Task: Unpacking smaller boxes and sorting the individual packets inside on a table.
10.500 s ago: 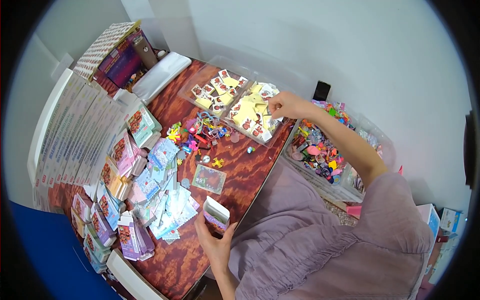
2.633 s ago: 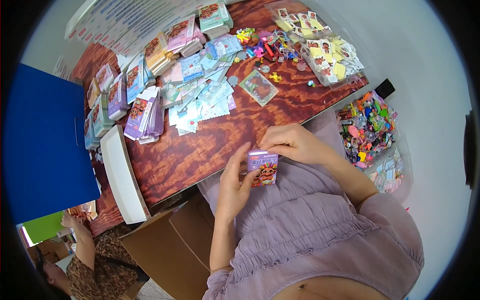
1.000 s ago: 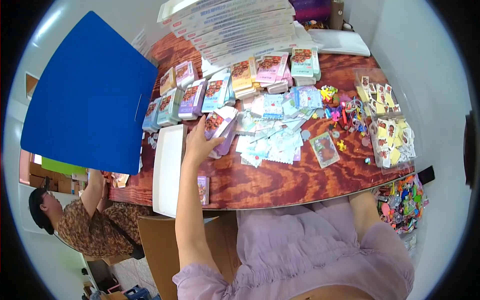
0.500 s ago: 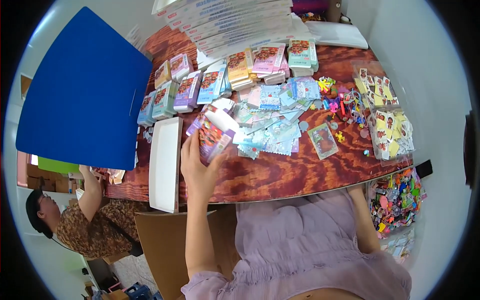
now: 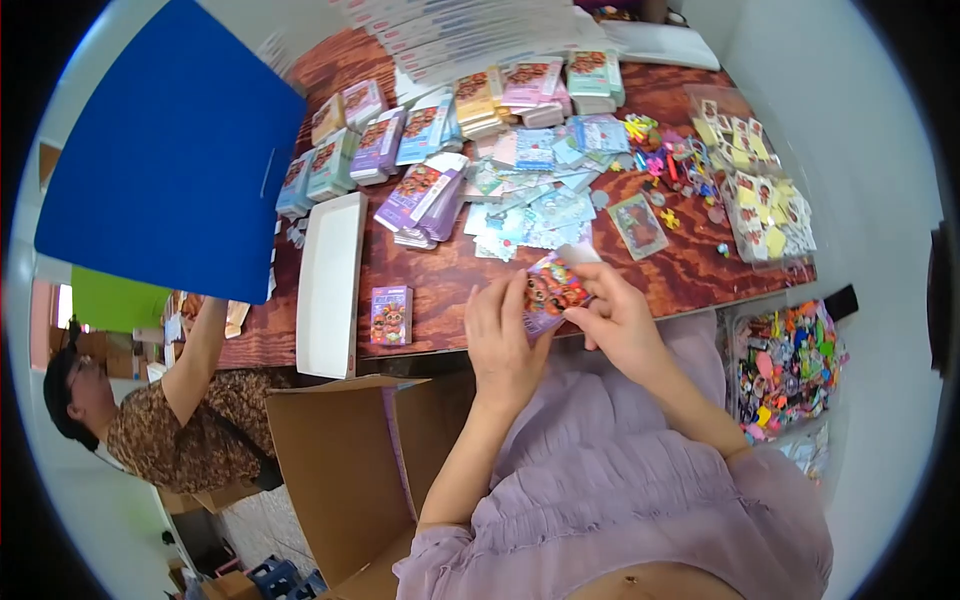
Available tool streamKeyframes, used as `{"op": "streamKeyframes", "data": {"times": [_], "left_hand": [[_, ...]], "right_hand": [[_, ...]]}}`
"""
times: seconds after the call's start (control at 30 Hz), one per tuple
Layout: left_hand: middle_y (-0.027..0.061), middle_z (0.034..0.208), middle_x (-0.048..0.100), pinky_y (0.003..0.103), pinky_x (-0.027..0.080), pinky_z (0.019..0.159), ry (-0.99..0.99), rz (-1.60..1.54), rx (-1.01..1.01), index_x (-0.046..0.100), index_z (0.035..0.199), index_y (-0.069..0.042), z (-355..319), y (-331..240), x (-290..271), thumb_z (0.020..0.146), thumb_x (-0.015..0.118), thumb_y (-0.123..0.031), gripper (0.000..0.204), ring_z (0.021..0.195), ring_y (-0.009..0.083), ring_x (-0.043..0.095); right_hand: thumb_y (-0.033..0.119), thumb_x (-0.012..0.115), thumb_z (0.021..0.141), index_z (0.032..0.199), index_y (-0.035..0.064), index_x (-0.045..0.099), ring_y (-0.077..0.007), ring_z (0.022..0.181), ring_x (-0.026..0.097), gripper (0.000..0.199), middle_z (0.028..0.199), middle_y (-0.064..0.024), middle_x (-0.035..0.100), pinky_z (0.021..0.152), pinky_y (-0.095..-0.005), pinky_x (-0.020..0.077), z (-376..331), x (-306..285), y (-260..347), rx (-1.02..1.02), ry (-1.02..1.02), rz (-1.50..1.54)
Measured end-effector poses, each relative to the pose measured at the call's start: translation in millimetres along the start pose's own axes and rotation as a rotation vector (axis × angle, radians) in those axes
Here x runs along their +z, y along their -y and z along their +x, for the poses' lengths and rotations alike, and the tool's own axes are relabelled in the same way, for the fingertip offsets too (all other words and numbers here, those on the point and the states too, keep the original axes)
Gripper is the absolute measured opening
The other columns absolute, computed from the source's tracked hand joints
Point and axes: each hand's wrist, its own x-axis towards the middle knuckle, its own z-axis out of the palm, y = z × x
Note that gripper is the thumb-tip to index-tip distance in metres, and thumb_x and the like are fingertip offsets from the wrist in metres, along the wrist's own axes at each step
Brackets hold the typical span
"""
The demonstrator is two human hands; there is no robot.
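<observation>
Both my hands meet over the front edge of the table around a small purple printed box (image 5: 553,290). Its side is gripped by the fingers and thumb of my left hand (image 5: 503,340). On its other side, my right hand (image 5: 618,315) pinches near a raised pale flap. A similar purple box (image 5: 391,316) stands upright at the table's front, left of my hands. Farther back lies a pile of flattened purple boxes (image 5: 425,200). Beyond my hands spread loose pale blue and green printed sachets (image 5: 530,215), with a picture card (image 5: 637,226) to their right.
A long white tray (image 5: 328,290) lies at left, beside an open cardboard carton (image 5: 340,480). Coloured box stacks (image 5: 480,100) line the back. Small toys (image 5: 685,165), clear sticker trays (image 5: 770,215) and a trinket bin (image 5: 785,375) are at right. A person (image 5: 180,430) works beyond a blue panel (image 5: 165,160).
My left hand has come from the purple pile toward me and rightward with a purple box. My right hand has risen from below the table edge to meet it.
</observation>
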Motion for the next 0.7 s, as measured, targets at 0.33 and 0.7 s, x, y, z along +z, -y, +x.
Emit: {"op": "streamKeyframes", "data": {"times": [0.33,0.7], "left_hand": [[-0.0016,0.106,0.063,0.026,0.048,0.080,0.954,-1.286,-0.643,0.059,0.121,-0.002,-18.0,28.9,-14.1,0.084,0.080,-0.014,0.044,0.095,0.0077,0.057],[0.0141,0.116,0.068,0.039,0.058,0.089,0.603,-1.718,-0.771,0.057,0.128,-0.001,-27.8,14.3,9.6,0.080,0.082,-0.024,0.059,0.103,0.0268,0.069]], "right_hand": [[0.011,0.067,0.086,0.096,0.0029,0.066,-0.0284,0.081,0.065,0.014,0.093,-0.0122,0.065,0.069,-0.0373,0.0500,-11.1,-11.8,16.2,-0.419,0.264,-0.640],[0.008,0.062,0.095,0.119,-0.0002,0.067,-0.0098,0.093,0.059,0.026,0.119,-0.0036,0.055,0.073,-0.0222,0.0495,-0.3,-28.3,-4.2,-0.113,0.341,0.142]]}}
